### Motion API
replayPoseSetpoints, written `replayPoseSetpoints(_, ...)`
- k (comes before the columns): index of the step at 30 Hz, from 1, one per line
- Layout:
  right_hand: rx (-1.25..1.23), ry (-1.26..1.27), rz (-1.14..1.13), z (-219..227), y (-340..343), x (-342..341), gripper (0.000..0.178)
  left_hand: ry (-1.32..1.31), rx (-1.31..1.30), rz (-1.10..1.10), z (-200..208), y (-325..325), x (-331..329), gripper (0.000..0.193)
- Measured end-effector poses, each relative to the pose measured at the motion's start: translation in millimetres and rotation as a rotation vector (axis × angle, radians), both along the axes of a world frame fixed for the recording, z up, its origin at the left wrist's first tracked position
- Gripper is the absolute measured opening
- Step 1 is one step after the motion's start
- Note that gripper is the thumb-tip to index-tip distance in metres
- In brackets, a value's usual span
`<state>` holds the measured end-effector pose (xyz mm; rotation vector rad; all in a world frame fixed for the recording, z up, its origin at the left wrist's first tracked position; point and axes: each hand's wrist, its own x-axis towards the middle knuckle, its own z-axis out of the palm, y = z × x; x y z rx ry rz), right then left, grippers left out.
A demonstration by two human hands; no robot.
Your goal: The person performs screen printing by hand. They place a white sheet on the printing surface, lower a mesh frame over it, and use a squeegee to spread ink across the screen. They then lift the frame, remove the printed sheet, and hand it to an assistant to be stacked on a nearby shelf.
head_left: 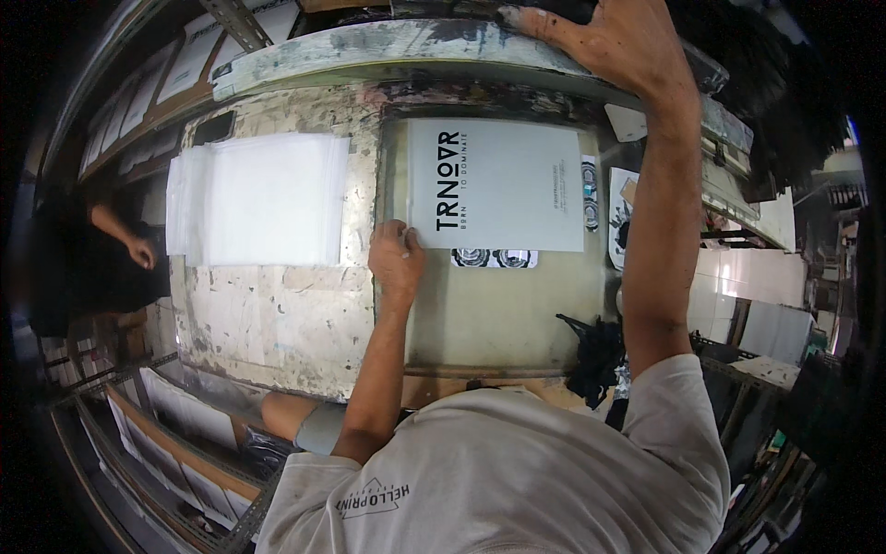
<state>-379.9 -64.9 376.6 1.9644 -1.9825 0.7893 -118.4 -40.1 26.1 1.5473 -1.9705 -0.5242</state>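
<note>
A thin white sheet with black printing [517,189] lies flat on a pale yellowish work surface [498,323]. My left hand [397,263] is closed on its near left corner, with the fingers curled. Cards with round dark pictures [494,258] stick out from under the sheet's near and right edges. At the far side my right hand [609,42] grips the top of a long paint-stained white frame [397,51]. Its dark-stained thumb stretches left along the bar, while the other fingers are mostly hidden.
A stack of blank, translucent white sheets [263,198] lies on the stained board [277,319] to the left. Black rag [595,355] hangs by the near right corner. Another person's hand [140,251] shows at far left. Racks with boards [175,406] stand around.
</note>
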Motion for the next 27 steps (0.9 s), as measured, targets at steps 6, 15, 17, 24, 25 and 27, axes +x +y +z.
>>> replayPoseSetpoints(6, 0.103, -0.061, 0.01, -4.9, -19.5, -12.5, 0.051, -0.008, 0.156, 0.095, 4.4, -2.8, 2.3, 0.012)
replayPoseSetpoints(15, 0.09, -0.03, -0.042, -1.2, -18.9, -16.4, 0.054, 0.425, 0.076, 0.074, 28.4, -10.5, -8.6, 0.031)
replayPoseSetpoints(17, 0.107, -0.036, -0.047, 1.6, -17.9, -13.6, 0.054, 0.434, 0.058, 0.029, 33.7, -16.3, -8.7, 0.03)
replayPoseSetpoints(24, 0.105, -0.02, -0.037, 1.7, -21.1, -14.6, 0.051, 0.549, 0.119, 0.038, 44.6, -24.9, 3.4, 0.026)
replayPoseSetpoints(25, 0.113, -0.022, -0.039, 1.6, -21.9, -15.1, 0.051, 0.608, 0.089, 0.072, 42.4, -30.2, 10.0, 0.026)
replayPoseSetpoints(27, 0.082, -0.022, -0.055, -0.3, -18.8, -17.9, 0.051, 0.671, 0.098, 0.1, 46.4, -41.9, 38.5, 0.026)
